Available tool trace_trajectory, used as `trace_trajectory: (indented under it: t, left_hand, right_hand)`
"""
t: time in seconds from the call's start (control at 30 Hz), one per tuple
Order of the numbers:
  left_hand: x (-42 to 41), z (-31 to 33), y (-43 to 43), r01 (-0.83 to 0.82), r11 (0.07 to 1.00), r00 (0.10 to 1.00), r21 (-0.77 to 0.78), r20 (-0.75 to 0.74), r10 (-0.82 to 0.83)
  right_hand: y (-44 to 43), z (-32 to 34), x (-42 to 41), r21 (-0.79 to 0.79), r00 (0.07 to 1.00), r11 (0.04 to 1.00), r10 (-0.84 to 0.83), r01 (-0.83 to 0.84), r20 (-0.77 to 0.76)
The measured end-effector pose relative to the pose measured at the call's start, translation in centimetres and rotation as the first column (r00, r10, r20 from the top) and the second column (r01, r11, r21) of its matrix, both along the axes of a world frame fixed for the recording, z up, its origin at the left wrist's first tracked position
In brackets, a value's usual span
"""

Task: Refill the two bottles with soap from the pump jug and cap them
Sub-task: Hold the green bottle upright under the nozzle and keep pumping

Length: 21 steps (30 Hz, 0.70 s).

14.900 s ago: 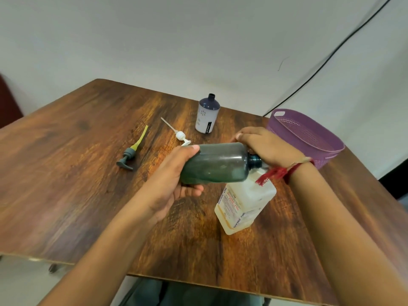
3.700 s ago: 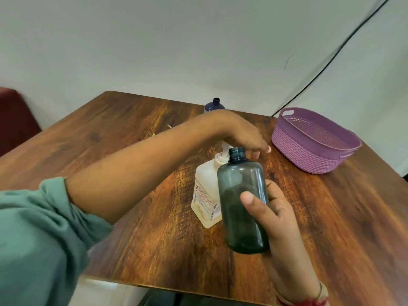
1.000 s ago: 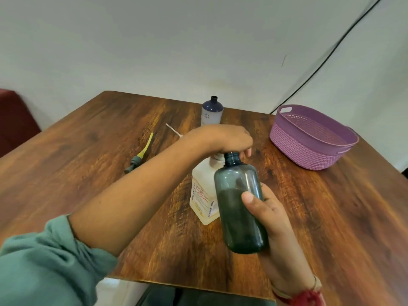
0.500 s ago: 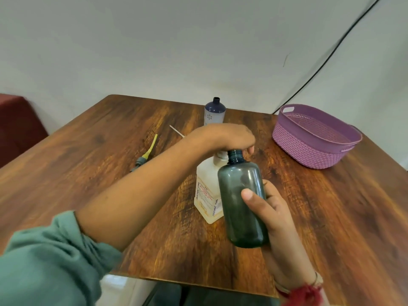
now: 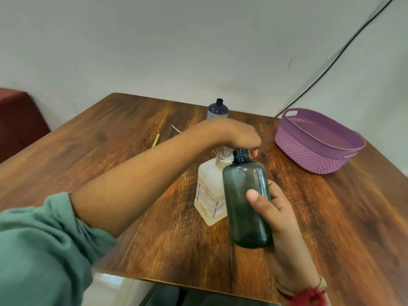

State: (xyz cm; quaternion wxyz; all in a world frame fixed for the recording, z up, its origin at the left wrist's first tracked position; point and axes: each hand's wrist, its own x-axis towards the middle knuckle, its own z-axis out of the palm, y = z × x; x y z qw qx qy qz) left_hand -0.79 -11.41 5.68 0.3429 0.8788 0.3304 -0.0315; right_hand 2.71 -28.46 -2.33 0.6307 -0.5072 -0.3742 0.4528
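I see a plain room, home or office I cannot tell: a wooden table (image 5: pixel 110 151) in a corner of bare white walls (image 5: pixel 154 51), a black cable (image 5: pixel 331 61) down one, a purple basket (image 5: pixel 309 155), a dark red seat (image 5: pixel 17 120).

Two bottles (image 5: pixel 238 191) (image 5: pixel 217 109), one jug (image 5: pixel 208 191) (one basket (image 5: pixel 309 155))

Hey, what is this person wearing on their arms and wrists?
The left arm has a loose teal-green sleeve bunched near the elbow. The right wrist carries a red thread band and a thin pale bangle.
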Motion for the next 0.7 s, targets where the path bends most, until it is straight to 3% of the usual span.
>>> trace_trajectory:
  t: [0.23, 0.43, 0.6, 0.7]
  left_hand:
    - [-0.6, -0.8, -0.7, -0.023, 1.0, 0.994, -0.018, 0.11, 0.025]
    - [-0.1, 0.5, -0.4, 0.044, 0.994, 0.995, 0.105, -0.091, -0.034]
    - [0.0, -0.7, -0.4, 0.029, 1.0, 0.999, 0.008, 0.042, -0.029]
    - [-0.2, -0.5, -0.4, 0.043, 0.996, 0.999, 0.075, 0.006, -0.043]
  right_hand:
    - [0.1, -0.3, 0.1, -0.025, 0.999, 1.0, 0.001, 0.0, 0.042]
    - [0.0, -0.3, 0.0, 0.013, 0.999, 1.0, -0.023, 0.023, 0.031]
    - [0.1, -0.5, 0.2, 0.002, 0.998, 1.0, -0.023, 0.023, 0.061]
    - [0.2, -0.6, 0.1, 0.002, 0.998, 1.0, -0.018, 0.018, 0.059]
